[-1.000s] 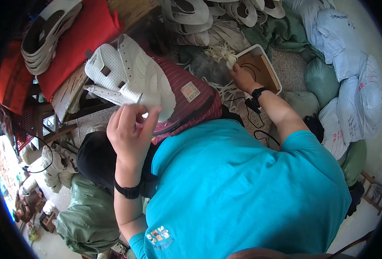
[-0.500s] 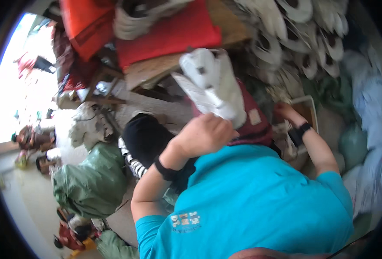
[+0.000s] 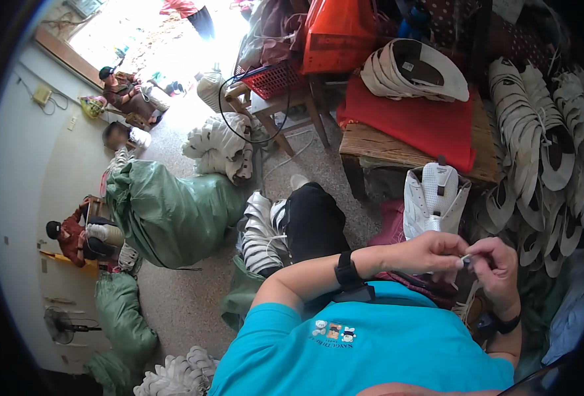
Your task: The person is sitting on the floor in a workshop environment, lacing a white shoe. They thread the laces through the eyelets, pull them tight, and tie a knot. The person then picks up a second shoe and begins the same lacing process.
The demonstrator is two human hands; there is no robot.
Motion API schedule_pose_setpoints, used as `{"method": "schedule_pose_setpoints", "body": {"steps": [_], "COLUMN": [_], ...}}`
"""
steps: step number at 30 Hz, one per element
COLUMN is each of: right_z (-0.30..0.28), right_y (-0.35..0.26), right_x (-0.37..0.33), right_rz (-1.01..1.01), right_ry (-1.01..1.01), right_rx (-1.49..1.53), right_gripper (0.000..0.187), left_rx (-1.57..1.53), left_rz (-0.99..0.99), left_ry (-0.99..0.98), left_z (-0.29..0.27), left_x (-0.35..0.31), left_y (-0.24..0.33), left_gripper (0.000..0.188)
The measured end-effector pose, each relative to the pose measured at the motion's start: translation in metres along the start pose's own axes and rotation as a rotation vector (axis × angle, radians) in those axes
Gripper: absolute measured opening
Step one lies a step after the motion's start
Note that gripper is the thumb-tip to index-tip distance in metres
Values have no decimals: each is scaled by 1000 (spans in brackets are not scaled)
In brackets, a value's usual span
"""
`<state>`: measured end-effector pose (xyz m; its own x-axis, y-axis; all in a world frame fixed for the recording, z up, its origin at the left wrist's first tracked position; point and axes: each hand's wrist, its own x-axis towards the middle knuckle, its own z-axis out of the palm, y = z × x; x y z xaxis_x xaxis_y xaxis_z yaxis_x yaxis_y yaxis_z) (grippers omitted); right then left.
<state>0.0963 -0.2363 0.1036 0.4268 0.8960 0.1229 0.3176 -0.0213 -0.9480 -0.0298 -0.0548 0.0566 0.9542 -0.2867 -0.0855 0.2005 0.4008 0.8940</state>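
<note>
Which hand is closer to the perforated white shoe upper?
Left. In view, the left hand is just below the white shoe upper; the right hand is farther, below and right.

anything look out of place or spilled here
Nothing looks spilled, and the white shoe upper near the left hand shows no obvious damage. Only a black cord looks untidy: it bows out in a loose loop beside the red basket.

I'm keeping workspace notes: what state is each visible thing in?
Left hand, fingertips pinched at a small whitish piece
Right hand, fingertips pinched at the same piece
White shoe upper, spread open
Stacked shoe pieces, nested together
Red cloth, spread on the wooden bench
Large green sack, bulging
Fan, cannot tell if running
</note>
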Motion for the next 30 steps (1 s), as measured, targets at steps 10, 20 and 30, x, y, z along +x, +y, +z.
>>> {"method": "schedule_pose_setpoints", "body": {"steps": [10,20,30], "right_z": [-62,-133,-227], "right_y": [114,219,282], "right_x": [-8,-73,-138], "right_rz": [124,483,904], "right_ry": [436,481,483], "right_rx": [-664,-1121,-1313], "right_gripper": [13,11,17], "left_rx": [-1,153,39], "left_rz": [235,386,320], "left_ry": [354,474,370], "left_z": [-69,-92,-91], "left_x": [-57,-84,-78], "left_y": [17,36,40], "left_gripper": [27,30,30]}}
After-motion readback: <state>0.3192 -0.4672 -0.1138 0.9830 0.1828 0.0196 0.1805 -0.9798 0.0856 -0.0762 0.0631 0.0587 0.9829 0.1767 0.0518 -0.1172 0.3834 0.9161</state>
